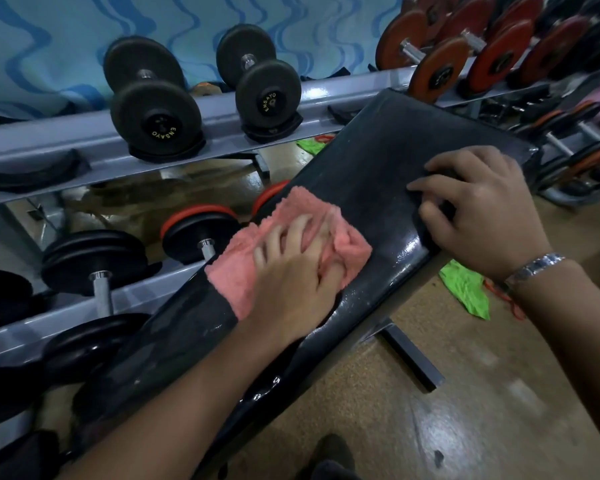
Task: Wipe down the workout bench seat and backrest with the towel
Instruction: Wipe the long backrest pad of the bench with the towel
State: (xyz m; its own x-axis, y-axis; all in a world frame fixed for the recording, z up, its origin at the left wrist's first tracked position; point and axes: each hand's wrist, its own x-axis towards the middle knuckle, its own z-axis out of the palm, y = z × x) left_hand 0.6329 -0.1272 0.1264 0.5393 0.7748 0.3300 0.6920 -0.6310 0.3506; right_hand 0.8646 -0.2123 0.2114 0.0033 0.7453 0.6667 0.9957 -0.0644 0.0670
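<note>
A black padded workout bench (371, 161) runs diagonally from the lower left to the upper right. On the middle of its pad lies a pink towel (236, 268). My left hand (291, 275) presses flat on the towel with fingers spread. My right hand (478, 213), with a metal watch at the wrist, rests on the bench's right edge near the far end, its fingers bent over the pad. The pad's surface looks shiny and wet near the right edge.
A grey two-tier dumbbell rack (222, 105) stands close along the bench's left side, holding black dumbbells (153, 102) and orange-plated ones (471, 46). A green cloth (465, 289) lies on the tan floor right of the bench. The bench's metal foot (413, 355) sticks out below.
</note>
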